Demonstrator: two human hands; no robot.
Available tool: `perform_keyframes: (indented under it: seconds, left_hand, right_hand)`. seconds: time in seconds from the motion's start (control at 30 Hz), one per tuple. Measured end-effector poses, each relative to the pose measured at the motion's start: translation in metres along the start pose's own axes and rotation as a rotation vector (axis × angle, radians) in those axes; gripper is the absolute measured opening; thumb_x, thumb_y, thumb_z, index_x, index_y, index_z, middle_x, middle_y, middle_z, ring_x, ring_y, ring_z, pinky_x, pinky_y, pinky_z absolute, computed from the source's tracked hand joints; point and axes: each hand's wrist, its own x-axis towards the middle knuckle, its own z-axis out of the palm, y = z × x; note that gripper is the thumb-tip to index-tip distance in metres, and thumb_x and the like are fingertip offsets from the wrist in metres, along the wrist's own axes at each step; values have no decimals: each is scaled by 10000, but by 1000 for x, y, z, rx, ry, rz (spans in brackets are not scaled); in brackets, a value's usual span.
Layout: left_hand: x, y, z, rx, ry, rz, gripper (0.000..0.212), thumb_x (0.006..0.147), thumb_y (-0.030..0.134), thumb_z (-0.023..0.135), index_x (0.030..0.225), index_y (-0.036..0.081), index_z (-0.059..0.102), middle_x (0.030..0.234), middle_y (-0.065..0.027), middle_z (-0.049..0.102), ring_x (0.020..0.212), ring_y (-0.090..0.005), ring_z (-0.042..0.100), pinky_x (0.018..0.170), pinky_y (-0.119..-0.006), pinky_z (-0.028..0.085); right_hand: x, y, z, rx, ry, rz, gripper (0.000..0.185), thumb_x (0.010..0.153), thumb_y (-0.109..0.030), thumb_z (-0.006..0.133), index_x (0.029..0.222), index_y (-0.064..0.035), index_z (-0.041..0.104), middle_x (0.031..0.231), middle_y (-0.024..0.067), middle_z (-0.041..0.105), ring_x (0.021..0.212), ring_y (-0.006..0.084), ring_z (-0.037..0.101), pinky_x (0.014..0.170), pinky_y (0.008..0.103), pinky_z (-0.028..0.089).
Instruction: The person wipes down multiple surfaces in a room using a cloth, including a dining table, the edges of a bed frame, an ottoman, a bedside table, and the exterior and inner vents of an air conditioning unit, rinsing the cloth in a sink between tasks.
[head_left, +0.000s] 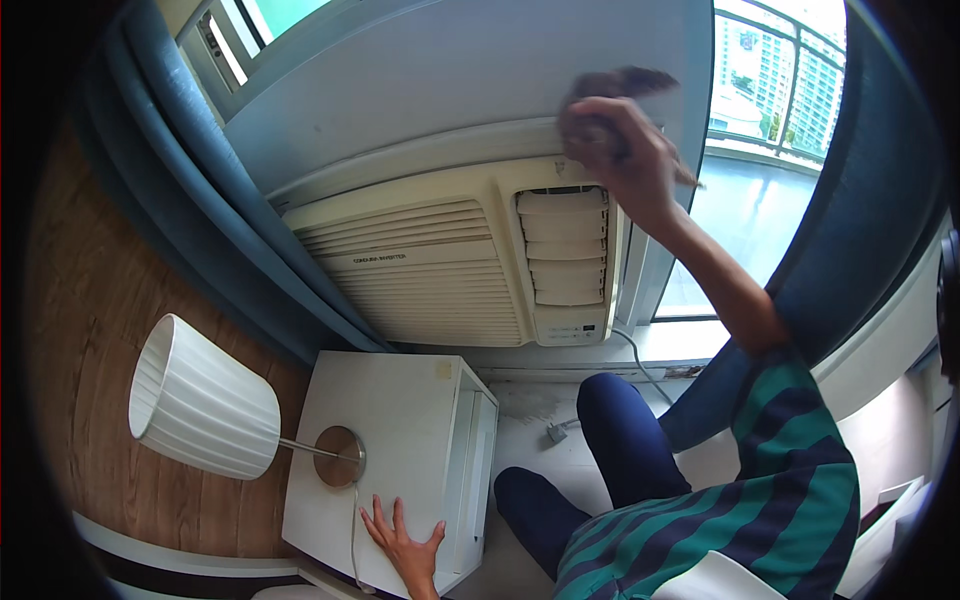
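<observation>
My right hand (637, 161) is blurred and grips a dark brown cloth (592, 135), whose ends stick out on both sides of the fist. Hand and cloth are at the upper right corner of a cream window air conditioner (420, 259), by the white ledge (420, 146) above it. Whether the cloth touches the surface is hard to tell. Slatted grilles cover most of the unit's front, and louvres (566, 251) fill its right side. Down on the top of a white bedside table (390, 397), my left hand (406, 551) lies with fingers spread, holding nothing.
A table lamp with a white pleated shade (206, 397) stands on the bedside table, its cord (355, 525) near my left hand. Blue curtains (225, 225) hang at both sides. A grey plug (556, 433) lies on the floor near my knees. A balcony shows through glass at right.
</observation>
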Motion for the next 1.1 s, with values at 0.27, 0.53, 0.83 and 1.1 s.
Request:
perform_keyframes:
  seconds: [0.27,0.53,0.83,1.1]
  left_hand:
    - [-4,2,-3,2,27,37,751,527,303,821,1192,74,557,1406,-139,327,1353,-407,129,1048,-562,238]
    - [1,6,1,-6,23,7,752,531,336,814,1185,64,563,1398,-141,338,1350,-408,138,1047,-558,236]
    - [2,-1,-15,74,53,114,788,555,436,813,1237,143,549,1366,-176,392,1283,-434,275,1038,-575,250]
    - [14,14,-29,78,-3,41,793,551,450,814,1230,137,552,1290,-162,459,1231,-419,348,997,-579,300]
  right_hand:
    - [32,59,46,-420,-628,-551,544,660,-218,729,1156,-252,510,1282,-23,421,1082,213,449,892,385,367]
    - [6,96,-41,-643,-441,-462,583,654,-172,748,1189,-243,527,1212,9,465,1081,222,456,896,359,381]
    - [-82,97,3,-396,229,-106,466,613,90,605,1059,-42,577,1093,148,476,1086,357,451,906,428,403]
    - [-223,51,-19,-283,-531,428,390,669,4,629,1051,-68,590,1013,179,545,943,393,551,834,465,454]
